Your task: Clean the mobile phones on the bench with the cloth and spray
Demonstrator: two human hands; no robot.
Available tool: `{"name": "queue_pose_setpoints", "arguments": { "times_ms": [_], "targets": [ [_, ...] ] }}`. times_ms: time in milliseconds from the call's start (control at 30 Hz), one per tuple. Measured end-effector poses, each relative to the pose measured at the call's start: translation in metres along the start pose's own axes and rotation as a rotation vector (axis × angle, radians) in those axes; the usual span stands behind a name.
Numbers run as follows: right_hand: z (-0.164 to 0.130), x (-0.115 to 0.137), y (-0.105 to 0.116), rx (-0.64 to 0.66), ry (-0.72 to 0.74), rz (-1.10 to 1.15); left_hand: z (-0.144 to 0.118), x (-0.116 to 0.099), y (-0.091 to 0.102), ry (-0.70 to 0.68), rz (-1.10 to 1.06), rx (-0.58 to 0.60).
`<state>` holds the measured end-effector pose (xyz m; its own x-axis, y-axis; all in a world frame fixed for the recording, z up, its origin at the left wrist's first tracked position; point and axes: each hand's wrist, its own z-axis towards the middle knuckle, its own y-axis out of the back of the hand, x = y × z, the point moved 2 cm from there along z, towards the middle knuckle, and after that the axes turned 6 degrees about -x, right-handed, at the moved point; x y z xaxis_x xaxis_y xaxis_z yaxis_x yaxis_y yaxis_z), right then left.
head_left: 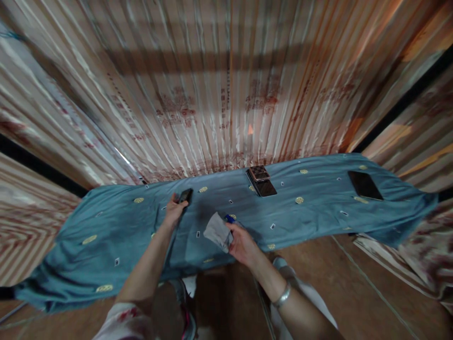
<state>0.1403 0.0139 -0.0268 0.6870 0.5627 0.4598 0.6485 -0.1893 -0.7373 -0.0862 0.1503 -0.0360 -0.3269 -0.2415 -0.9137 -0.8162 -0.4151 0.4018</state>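
Observation:
My left hand is closed on the near end of a small dark phone, at or just above the blue cloth. My right hand pinches a crumpled light grey cloth, which hangs out to the left of the fingers. Beside those fingertips shows a small bright blue thing; whether it is held or lying behind them, I cannot tell. Farther back lies a dark, flat, glossy device, partly covered by a smaller item with a brown patterned top.
A black tablet-like slab lies toward the right end. The long narrow surface is draped in blue cloth with yellow prints. Striped curtains hang behind it, and dark poles slant at both sides. My feet are on the brown floor below.

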Motion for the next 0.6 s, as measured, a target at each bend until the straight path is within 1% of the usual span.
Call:
{"name": "queue_pose_setpoints", "arguments": {
  "times_ms": [67, 133, 167, 233, 300, 367, 400, 467, 533, 600],
  "targets": [
    [0.003, 0.003, 0.0, -0.016, 0.015, 0.024, -0.02, -0.005, 0.008, 0.092, -0.097, 0.049],
    [0.005, 0.007, 0.0, -0.027, 0.034, 0.046, -0.047, -0.011, 0.015, 0.145, -0.185, 0.102],
    [0.007, 0.009, 0.001, -0.03, 0.046, 0.05, -0.061, -0.013, 0.018, 0.174, -0.255, 0.149],
    [0.011, 0.013, 0.004, -0.039, 0.079, 0.045, -0.091, -0.015, 0.018, 0.31, -0.583, 0.306],
    [0.015, 0.019, 0.008, -0.068, 0.142, 0.057, -0.114, -0.016, 0.017, 0.324, -0.702, 0.389],
    [0.017, 0.027, 0.013, -0.1, 0.234, 0.053, -0.13, -0.014, 0.013, 0.292, -0.703, 0.403],
    [0.018, 0.032, 0.016, -0.121, 0.293, 0.039, -0.135, -0.012, 0.01, 0.242, -0.675, 0.385],
    [0.018, 0.042, 0.017, -0.174, 0.453, -0.031, -0.142, -0.01, 0.005, 0.117, -0.557, 0.335],
    [0.015, 0.051, 0.014, -0.241, 0.638, -0.149, -0.148, -0.011, 0.002, -0.014, -0.427, 0.319],
    [0.013, 0.052, 0.006, -0.256, 0.737, -0.27, -0.154, -0.014, 0.0, -0.144, -0.309, 0.327]
  ]
}}
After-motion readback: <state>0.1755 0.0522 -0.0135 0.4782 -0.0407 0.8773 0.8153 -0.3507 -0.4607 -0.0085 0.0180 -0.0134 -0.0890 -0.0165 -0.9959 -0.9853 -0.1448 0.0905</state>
